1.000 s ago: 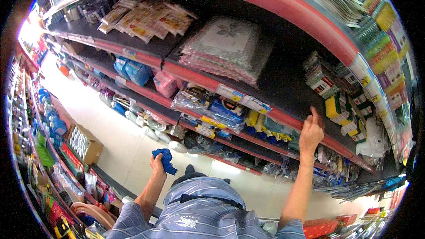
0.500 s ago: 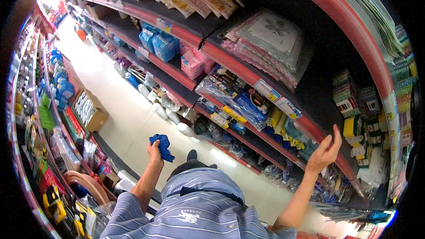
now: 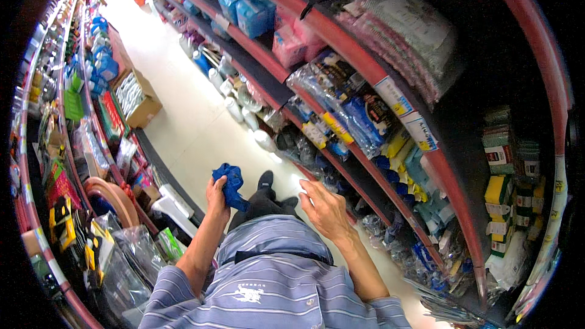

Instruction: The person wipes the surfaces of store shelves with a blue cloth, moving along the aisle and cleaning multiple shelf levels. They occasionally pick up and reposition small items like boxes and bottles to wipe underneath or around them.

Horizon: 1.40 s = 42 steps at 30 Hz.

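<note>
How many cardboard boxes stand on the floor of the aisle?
1: an open cardboard box on the pale floor, against the left shelves, ahead of the left hand holding a blue cloth. Others may be hidden.

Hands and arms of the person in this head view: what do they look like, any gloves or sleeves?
Both hands are bare, no gloves: the left hand and the right hand. The forearms are uncovered. Short sleeves of a blue-and-white striped polo shirt end near the elbows. No watch or rings are discernible.
</note>
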Motion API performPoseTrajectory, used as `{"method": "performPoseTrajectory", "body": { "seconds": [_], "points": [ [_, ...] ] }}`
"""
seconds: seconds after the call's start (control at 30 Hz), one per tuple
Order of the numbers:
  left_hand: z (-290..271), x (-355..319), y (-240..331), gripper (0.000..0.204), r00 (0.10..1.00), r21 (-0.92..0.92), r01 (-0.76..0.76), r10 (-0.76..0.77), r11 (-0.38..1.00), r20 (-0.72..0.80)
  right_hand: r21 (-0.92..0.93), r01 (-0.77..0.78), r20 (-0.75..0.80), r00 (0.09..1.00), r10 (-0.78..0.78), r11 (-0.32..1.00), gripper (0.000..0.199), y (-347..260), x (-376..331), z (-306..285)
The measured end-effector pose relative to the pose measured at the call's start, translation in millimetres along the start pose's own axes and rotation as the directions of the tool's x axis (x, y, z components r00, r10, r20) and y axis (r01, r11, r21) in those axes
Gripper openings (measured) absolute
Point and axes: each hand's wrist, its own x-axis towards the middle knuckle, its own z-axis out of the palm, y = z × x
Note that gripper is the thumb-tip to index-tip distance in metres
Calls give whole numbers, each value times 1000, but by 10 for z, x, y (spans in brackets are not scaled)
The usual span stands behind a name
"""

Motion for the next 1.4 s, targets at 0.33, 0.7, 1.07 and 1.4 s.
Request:
{"method": "performPoseTrajectory", "body": {
  "seconds": [0.33,0.7,1.07,1.4],
  "points": [
    [624,-844,207,41,959,99,112,-134,989,250,171,-212,379,916,134,962,49,-219,93,572],
    [450,-414,551,45,929,180,127,-181,975,323,30,-45,192,981,39,999,32,-324,851,549],
    [-423,253,1364,41,996,113,5,-15,994,83,-622,44,-115,982,-146,782,29,270,3087,490],
    [-981,646,1527,34,1000,16,-27,27,1000,-10,-675,-42,2,998,59,737,40,607,3355,723]
  ]
}}
